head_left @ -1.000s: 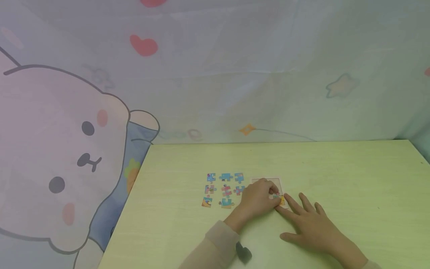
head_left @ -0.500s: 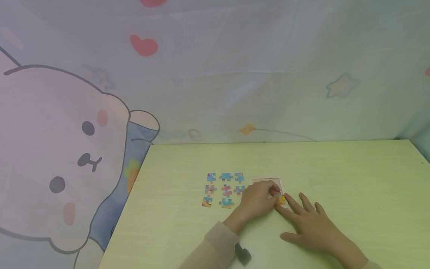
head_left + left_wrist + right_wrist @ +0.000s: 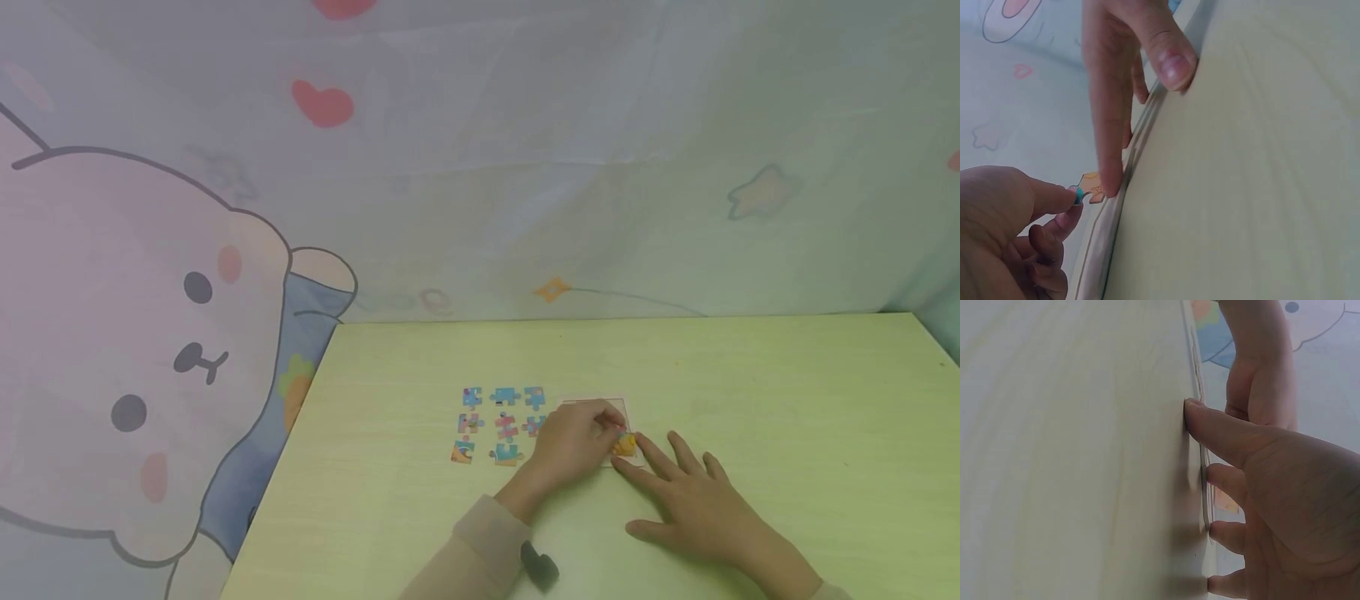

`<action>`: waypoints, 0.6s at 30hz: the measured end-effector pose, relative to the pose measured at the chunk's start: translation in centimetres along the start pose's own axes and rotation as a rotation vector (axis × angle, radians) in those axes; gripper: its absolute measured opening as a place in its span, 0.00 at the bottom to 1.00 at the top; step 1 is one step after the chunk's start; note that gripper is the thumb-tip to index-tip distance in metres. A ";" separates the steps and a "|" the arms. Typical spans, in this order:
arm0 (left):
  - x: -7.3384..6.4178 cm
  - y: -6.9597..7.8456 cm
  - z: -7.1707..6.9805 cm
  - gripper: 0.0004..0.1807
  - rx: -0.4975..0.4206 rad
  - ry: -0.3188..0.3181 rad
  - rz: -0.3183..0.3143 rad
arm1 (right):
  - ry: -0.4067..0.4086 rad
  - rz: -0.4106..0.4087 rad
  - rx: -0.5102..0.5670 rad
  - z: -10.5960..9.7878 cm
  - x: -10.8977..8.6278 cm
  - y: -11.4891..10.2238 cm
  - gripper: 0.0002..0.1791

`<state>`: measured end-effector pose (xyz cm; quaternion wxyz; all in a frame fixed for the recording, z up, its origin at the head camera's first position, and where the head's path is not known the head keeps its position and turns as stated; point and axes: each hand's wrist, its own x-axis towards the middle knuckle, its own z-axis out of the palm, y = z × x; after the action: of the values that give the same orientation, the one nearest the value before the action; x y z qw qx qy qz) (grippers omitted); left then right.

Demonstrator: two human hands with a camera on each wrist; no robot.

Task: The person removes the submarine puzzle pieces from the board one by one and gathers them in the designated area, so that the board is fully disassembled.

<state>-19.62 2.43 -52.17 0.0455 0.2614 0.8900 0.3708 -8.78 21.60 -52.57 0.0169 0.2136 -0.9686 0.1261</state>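
Note:
My left hand (image 3: 573, 443) pinches a yellow-orange and blue jigsaw piece (image 3: 624, 444) between thumb and fingertip, at the near right corner of a pale puzzle tray (image 3: 628, 417). In the left wrist view the jigsaw piece (image 3: 1092, 187) stands tilted in the left hand (image 3: 1010, 225), close to a fingertip of the right hand (image 3: 1110, 81). Flat on the table with fingers spread, my right hand (image 3: 693, 508) touches the tray's right corner with its foremost fingers. The left hand covers much of the tray. In the right wrist view the right hand (image 3: 1297, 494) hides most of the piece.
Several loose jigsaw pieces (image 3: 506, 427) lie in rows on the pale yellow table (image 3: 787, 392), left of the tray. A dark heart-shaped thing (image 3: 540, 567) is by the left sleeve (image 3: 480, 546). Behind the table hangs a printed cloth (image 3: 525, 167).
The yellow jigsaw piece in my left hand has shifted slightly and looks raised at the tray corner. My right hand has stayed in place.

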 end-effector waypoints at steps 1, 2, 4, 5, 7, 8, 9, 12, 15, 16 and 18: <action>-0.1 0.0 -0.2 0.05 -0.023 0.003 -0.010 | 0.000 0.000 0.003 0.0 0.0 0.0 0.41; -0.2 -0.1 -0.4 0.05 -0.044 0.007 -0.021 | 0.000 -0.001 0.003 0.0 0.0 0.0 0.41; -0.4 -0.3 -0.9 0.06 -0.079 0.012 -0.042 | -0.001 0.001 0.004 0.0 0.0 0.0 0.41; -0.6 -0.4 -1.2 0.06 -0.089 0.013 -0.048 | -0.002 0.004 0.004 0.0 -0.1 -0.1 0.41; -1.0 -0.8 -1.8 0.06 -0.098 0.015 -0.058 | -0.002 0.005 0.003 -0.1 -0.1 -0.1 0.41; -1.2 -1.0 -2.2 0.06 -0.100 0.018 -0.061 | -0.002 0.005 0.004 0.0 -0.1 -0.1 0.41; -1.5 -1.2 -2.6 0.05 -0.099 0.020 -0.065 | -0.001 0.003 0.004 0.0 -0.1 -0.1 0.41; -2.6 -1.8 -4.0 0.05 -0.082 0.030 -0.068 | 0.002 -0.002 0.001 0.1 -0.1 0.0 0.42; -3.7 -2.6 -5.2 0.04 -0.061 0.042 -0.079 | -0.002 0.001 -0.002 0.2 0.0 0.0 0.42; -4.0 -2.8 -5.5 0.04 -0.055 0.045 -0.084 | -0.006 0.005 -0.001 0.2 0.0 0.1 0.42; -4.5 -3.2 -6.1 0.04 -0.042 0.048 -0.100 | -0.010 0.013 0.003 0.2 0.0 0.1 0.42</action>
<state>-18.84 -5.60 -50.45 0.0482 0.2066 0.8947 0.3931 -8.78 21.66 -52.82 0.0111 0.2081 -0.9698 0.1266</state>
